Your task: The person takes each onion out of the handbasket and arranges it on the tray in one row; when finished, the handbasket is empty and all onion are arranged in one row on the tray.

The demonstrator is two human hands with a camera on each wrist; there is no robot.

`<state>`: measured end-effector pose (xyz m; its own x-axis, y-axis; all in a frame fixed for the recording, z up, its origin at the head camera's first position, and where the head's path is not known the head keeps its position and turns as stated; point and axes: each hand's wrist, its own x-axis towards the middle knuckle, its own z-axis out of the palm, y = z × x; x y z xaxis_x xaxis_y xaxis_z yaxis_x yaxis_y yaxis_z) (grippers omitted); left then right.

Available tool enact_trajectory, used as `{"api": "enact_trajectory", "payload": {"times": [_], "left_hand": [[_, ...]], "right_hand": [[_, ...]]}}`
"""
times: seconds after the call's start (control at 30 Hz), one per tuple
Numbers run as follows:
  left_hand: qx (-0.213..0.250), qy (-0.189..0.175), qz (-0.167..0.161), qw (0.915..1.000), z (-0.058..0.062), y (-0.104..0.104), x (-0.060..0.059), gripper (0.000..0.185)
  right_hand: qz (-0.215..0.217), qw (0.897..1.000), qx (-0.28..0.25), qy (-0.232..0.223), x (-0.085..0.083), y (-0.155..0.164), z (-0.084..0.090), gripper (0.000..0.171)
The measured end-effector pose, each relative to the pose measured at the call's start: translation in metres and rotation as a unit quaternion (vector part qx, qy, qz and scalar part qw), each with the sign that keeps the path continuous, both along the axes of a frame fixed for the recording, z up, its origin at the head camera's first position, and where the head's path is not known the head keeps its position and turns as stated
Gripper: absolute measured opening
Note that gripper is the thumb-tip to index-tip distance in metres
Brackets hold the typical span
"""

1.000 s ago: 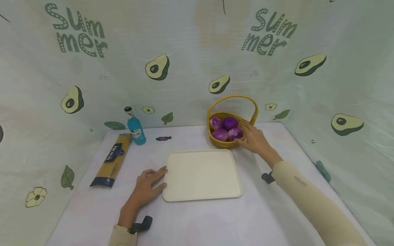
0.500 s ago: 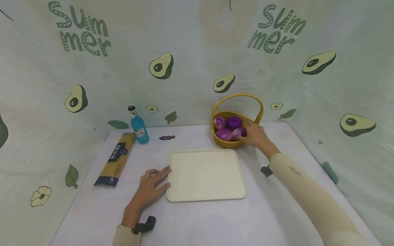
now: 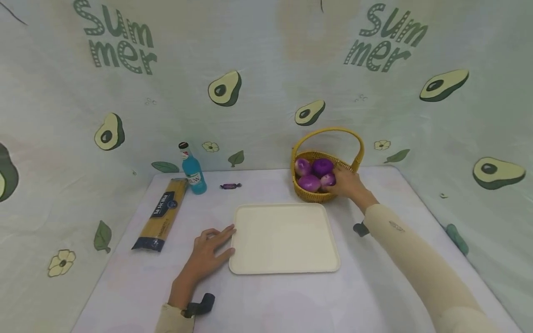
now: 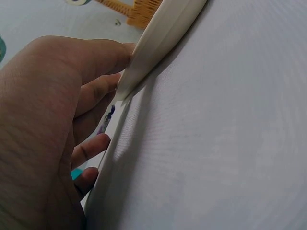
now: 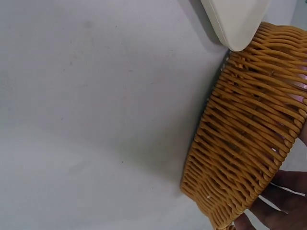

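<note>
In the head view, my left hand (image 3: 206, 256) touches the left rim of a cream rectangular tray (image 3: 285, 238), its fingers fairly straight. The left wrist view shows the thumb and fingertips along the tray's edge (image 4: 158, 43). My right hand (image 3: 349, 184) reaches into a yellow wicker basket (image 3: 314, 196) with a tall handle and curls round a purple onion (image 3: 328, 180) at its right side. Other purple onions (image 3: 309, 183) lie beside it. From the right wrist, the woven wall (image 5: 240, 129) hides the onion and the fingertips of the hand (image 5: 285, 206).
A blue bottle (image 3: 193, 173) stands at the back left, beside a pack of spaghetti (image 3: 162, 217) lying flat. A small purple wrapped candy (image 3: 231, 186) lies behind the tray. A patterned cloth (image 3: 258, 138) hangs behind the white table (image 3: 283, 300).
My right hand has moved further into the basket, closing its fingers round the right-hand onion. The left hand stays at the tray's edge. The head view has shifted slightly.
</note>
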<state>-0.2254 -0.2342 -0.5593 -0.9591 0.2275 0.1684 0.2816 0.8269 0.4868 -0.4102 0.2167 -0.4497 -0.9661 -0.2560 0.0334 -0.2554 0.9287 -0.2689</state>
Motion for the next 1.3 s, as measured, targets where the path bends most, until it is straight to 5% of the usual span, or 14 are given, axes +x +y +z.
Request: {"api": "enact_trajectory", "payload": {"times": [0.43,0.83,1.3], "left_hand": [[-0.002,-0.009,0.006,0.9999,0.012,0.005,0.001,0.059],[-0.006,-0.010,0.005,0.9999,0.017,0.005,-0.002,0.059],[-0.007,-0.012,0.003,0.9999,0.008,0.001,0.001,0.058]], "right_hand": [[-0.012,0.997,-0.071,-0.013,0.001,0.004,0.004,0.065],[-0.023,0.997,-0.067,0.018,0.008,0.005,0.011,0.071],[-0.017,0.995,-0.093,0.029,0.020,0.004,0.012,0.079]]}}
